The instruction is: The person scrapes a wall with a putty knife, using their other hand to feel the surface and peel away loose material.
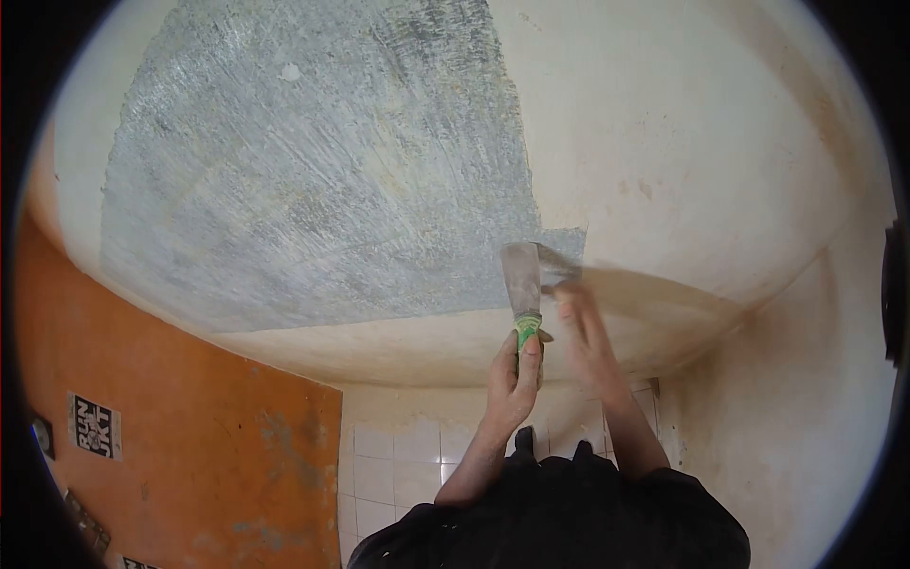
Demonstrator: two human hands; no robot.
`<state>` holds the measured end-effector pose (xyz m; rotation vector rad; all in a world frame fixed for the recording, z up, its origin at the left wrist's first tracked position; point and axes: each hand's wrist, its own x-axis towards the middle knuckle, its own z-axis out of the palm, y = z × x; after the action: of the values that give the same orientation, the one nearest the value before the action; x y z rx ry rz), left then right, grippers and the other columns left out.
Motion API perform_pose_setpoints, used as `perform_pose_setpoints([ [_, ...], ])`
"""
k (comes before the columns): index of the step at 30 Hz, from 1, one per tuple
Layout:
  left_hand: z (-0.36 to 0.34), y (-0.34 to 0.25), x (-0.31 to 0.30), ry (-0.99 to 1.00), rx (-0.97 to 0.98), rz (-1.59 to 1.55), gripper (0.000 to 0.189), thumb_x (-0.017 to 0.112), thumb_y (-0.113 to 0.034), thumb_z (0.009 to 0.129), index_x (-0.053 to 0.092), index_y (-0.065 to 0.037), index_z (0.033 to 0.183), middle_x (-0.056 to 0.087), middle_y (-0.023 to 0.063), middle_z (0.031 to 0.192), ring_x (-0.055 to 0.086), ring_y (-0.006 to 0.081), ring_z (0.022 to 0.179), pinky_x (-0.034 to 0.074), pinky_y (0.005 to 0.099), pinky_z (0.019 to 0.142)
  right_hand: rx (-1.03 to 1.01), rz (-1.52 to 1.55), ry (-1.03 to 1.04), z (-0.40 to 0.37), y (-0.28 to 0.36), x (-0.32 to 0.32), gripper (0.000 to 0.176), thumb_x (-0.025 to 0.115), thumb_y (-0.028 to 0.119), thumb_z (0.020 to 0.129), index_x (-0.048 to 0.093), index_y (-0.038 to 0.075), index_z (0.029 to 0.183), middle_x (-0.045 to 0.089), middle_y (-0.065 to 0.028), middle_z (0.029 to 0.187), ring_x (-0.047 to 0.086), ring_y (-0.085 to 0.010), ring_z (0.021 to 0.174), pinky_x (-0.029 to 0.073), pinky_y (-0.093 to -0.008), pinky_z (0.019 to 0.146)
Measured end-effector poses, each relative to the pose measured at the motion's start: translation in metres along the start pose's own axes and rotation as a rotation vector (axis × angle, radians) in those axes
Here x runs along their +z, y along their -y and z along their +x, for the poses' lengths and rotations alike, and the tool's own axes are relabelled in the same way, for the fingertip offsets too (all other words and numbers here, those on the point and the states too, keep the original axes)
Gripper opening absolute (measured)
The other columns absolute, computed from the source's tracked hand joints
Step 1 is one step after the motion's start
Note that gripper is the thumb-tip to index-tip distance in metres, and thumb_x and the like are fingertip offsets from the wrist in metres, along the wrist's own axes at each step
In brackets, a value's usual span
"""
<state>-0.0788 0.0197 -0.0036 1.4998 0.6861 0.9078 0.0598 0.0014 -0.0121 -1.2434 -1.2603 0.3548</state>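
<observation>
My left hand is closed around the green and pale handle of a putty knife. Its broad, smeared metal blade points up, in front of the wall's grey area. My right hand, blurred by motion, is just to the right. At its fingertips shows a dark flat scraper blade, against the wall; its handle is hidden in the hand. Behind both tools lies a rough grey patch with a ragged edge. A small square corner of grey juts to the right above the blade.
Smooth cream wall surrounds the grey patch. An orange surface with a black-and-white sticker stands at left. White floor tiles and my dark clothing are below. A dark object sits at the far right edge.
</observation>
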Motion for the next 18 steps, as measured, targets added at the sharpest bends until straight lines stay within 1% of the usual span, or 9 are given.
perform_pose_setpoints([
  [2,0.002,-0.002,0.005,-0.014,-0.029,-0.103,0.043,0.04,-0.035,0.099,0.044,0.003,0.12,0.049,0.0011,0.072,0.044,0.0059,0.057,0.037,0.0216,0.05,0.096,-0.103,-0.205,-0.002,-0.007,-0.022,0.035,0.044,0.021,0.097,0.049,-0.002,0.123,0.052,-0.0157,0.114,0.047,-0.028,0.109,0.033,-0.0371,0.098],
  [4,0.008,-0.013,0.012,-0.005,-0.067,-0.299,0.041,0.04,-0.036,0.099,0.045,0.001,0.115,0.048,0.0005,0.069,0.041,0.004,0.051,0.03,0.0206,0.04,-0.106,-0.418,-0.502,0.005,-0.02,-0.047,0.039,0.046,0.021,0.096,0.045,-0.005,0.126,0.048,-0.0177,0.125,0.039,-0.0302,0.12,0.027,-0.0408,0.103],
  [6,0.008,-0.014,0.014,0.002,-0.076,-0.333,0.039,0.04,-0.036,0.099,0.045,0.0,0.114,0.047,0.0,0.069,0.04,0.0043,0.051,0.029,0.0207,0.04,-0.201,-0.635,-0.664,0.008,-0.045,-0.075,0.052,0.048,0.024,0.094,0.033,-0.003,0.137,0.029,-0.0226,0.143,0.022,-0.0363,0.131,0.018,-0.0491,0.107],
  [8,0.01,-0.011,0.02,0.012,-0.082,-0.365,0.037,0.04,-0.036,0.099,0.045,-0.002,0.112,0.047,-0.0004,0.07,0.039,0.0046,0.05,0.028,0.0208,0.039,-0.189,-0.678,-0.648,0.018,-0.068,-0.094,0.062,0.049,0.03,0.093,0.023,-0.001,0.141,0.016,-0.0248,0.146,0.012,-0.041,0.134,0.013,-0.0539,0.107],
  [10,0.009,-0.003,0.034,0.017,-0.209,-0.875,0.044,0.036,-0.045,0.098,0.044,-0.003,0.108,0.043,0.0009,0.065,0.038,0.0065,0.048,0.025,0.0186,0.035,-0.181,-0.724,-0.633,0.025,-0.085,-0.102,0.073,0.049,0.036,0.092,0.013,0.001,0.145,0.003,-0.027,0.149,0.001,-0.0457,0.136,0.008,-0.0588,0.106],
  [12,0.009,-0.004,0.042,0.015,-0.231,-0.974,0.045,0.035,-0.047,0.097,0.044,-0.004,0.106,0.04,0.001,0.064,0.038,0.007,0.047,0.024,0.0179,0.034,-0.211,-0.793,-0.545,0.024,-0.097,-0.106,0.084,0.047,0.047,0.091,-0.001,0.005,0.147,-0.016,-0.0292,0.148,-0.011,-0.0514,0.134,-0.002,-0.0657,0.103],
  [14,0.012,-0.001,0.042,0.006,-0.252,-1.074,0.047,0.033,-0.049,0.097,0.044,-0.004,0.105,0.038,0.0011,0.063,0.037,0.0075,0.047,0.024,0.0173,0.034,-0.193,-0.794,-0.507,0.02,-0.101,-0.109,0.085,0.043,0.05,0.092,-0.003,0.006,0.147,-0.016,-0.0284,0.148,-0.013,-0.0501,0.135,-0.001,-0.0644,0.104],
  [16,0.015,0.008,0.036,0.294,-0.145,-1.332,0.046,0.03,-0.049,0.098,0.044,-0.005,0.101,0.038,0.0012,0.063,0.036,0.0071,0.047,0.024,0.0166,0.033,-0.163,-0.8,-0.464,0.016,-0.104,-0.113,0.085,0.039,0.054,0.092,-0.006,0.006,0.147,-0.016,-0.0276,0.149,-0.014,-0.0488,0.135,-0.001,-0.0631,0.105],
  [18,0.02,0.011,0.035,0.332,-0.14,-1.382,0.046,0.03,-0.049,0.097,0.044,-0.005,0.101,0.038,0.0009,0.063,0.035,0.0066,0.045,0.024,0.0164,0.033,-0.16,-0.811,-0.445,0.014,-0.103,-0.113,0.084,0.038,0.054,0.093,-0.008,0.009,0.147,-0.019,-0.0271,0.148,-0.018,-0.0484,0.135,-0.004,-0.0626,0.104],
])
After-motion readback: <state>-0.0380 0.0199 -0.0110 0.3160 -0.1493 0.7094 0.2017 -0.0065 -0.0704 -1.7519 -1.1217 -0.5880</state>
